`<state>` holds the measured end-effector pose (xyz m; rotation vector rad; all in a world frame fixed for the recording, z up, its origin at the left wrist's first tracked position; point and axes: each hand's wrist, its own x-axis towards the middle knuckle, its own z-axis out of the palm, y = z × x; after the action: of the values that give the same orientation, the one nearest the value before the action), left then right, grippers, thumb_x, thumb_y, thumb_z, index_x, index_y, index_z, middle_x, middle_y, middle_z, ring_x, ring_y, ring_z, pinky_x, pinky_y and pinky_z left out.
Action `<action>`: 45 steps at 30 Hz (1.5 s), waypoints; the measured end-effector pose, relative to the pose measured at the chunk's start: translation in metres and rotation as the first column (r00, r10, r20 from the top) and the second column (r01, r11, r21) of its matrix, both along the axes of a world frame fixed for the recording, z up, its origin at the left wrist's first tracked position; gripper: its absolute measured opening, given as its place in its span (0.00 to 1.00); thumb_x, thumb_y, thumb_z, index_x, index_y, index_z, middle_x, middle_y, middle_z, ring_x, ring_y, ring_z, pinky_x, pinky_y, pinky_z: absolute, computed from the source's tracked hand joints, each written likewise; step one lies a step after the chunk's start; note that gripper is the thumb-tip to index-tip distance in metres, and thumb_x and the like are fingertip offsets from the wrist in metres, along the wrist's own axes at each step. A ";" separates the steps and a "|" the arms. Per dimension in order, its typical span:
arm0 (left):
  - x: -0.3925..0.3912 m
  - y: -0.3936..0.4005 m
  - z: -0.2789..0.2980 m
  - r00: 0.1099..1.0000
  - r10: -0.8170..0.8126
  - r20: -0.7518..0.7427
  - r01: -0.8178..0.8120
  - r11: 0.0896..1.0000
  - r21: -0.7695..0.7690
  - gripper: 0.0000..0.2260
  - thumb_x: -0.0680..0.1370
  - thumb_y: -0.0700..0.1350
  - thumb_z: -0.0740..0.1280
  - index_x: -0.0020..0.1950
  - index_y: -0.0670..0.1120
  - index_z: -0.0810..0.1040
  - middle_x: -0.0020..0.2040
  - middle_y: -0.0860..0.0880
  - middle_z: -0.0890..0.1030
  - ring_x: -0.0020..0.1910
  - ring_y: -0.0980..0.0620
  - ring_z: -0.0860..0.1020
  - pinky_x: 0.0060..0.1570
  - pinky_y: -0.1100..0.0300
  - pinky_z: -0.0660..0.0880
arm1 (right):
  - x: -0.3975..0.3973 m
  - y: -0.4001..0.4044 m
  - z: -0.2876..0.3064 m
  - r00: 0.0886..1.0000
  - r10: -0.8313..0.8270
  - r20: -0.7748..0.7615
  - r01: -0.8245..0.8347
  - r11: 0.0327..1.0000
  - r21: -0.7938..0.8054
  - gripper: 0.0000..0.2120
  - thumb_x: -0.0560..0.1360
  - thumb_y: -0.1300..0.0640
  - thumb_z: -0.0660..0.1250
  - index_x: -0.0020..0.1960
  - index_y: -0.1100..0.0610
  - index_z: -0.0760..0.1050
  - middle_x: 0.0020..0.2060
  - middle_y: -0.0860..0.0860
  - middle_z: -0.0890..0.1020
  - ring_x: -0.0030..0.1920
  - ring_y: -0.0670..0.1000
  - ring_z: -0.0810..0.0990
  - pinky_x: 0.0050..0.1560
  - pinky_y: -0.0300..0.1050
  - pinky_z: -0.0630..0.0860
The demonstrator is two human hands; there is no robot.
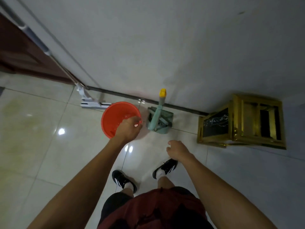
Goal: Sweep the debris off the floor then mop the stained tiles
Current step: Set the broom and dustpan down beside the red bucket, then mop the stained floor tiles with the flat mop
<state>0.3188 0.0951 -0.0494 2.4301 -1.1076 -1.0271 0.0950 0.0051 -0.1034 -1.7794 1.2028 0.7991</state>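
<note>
Head view, looking down at a glossy tiled floor (41, 138) beside a pale wall (165, 47). The flat mop (92, 103) stands at the foot of the wall, its white head on the tiles and its long handle leaning up to the left across a dark red door (19, 52). Just right of the mop head sits an orange-red bucket (113, 116), and right of that a green dustpan (160, 121) stands upright against the baseboard with a green, yellow-capped broom handle (160, 103) rising from it. The left hand (128, 128) is at the bucket's near right rim, fingers curled over the edge and appearing to grip it, though the fingertips are partly hidden. The right hand (179, 149) hangs above the floor between the dustpan and the person's feet, fingers loosely curled and holding nothing. A gold-framed stand (241, 121) with a dark marbled panel occupies the corner at right. Black shoes (165, 168) with white socks stand on the tiles below.
</note>
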 end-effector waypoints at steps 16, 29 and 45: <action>0.179 0.288 0.034 0.955 0.042 0.293 -0.101 0.976 0.190 0.19 0.83 0.53 0.61 0.74 0.50 0.72 0.70 0.48 0.76 0.68 0.46 0.74 0.66 0.49 0.72 | 0.253 0.162 0.037 0.914 0.378 0.144 -0.357 0.921 -0.154 0.26 0.71 0.43 0.62 0.62 0.57 0.79 0.58 0.58 0.83 0.58 0.60 0.80 0.55 0.49 0.74; 0.332 0.351 0.028 0.904 0.398 0.155 -0.417 0.900 0.128 0.19 0.82 0.53 0.63 0.72 0.51 0.74 0.68 0.50 0.78 0.65 0.47 0.77 0.64 0.52 0.74 | 0.429 0.167 0.063 0.882 0.425 0.203 -0.382 0.898 -0.218 0.19 0.79 0.55 0.65 0.70 0.54 0.76 0.64 0.55 0.80 0.62 0.57 0.79 0.63 0.46 0.72; 0.541 0.209 0.017 0.874 0.479 -0.083 -0.485 0.871 -0.080 0.14 0.81 0.50 0.67 0.65 0.50 0.81 0.60 0.50 0.82 0.57 0.51 0.80 0.57 0.62 0.73 | 0.615 0.077 0.097 0.941 0.213 0.264 -0.175 0.972 -0.159 0.18 0.80 0.55 0.63 0.66 0.63 0.77 0.65 0.58 0.79 0.66 0.57 0.76 0.63 0.43 0.69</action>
<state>0.8602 0.3040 -0.0326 2.3925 -0.4672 -0.8470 0.7101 0.0823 -0.0065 -2.0672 0.9215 0.5613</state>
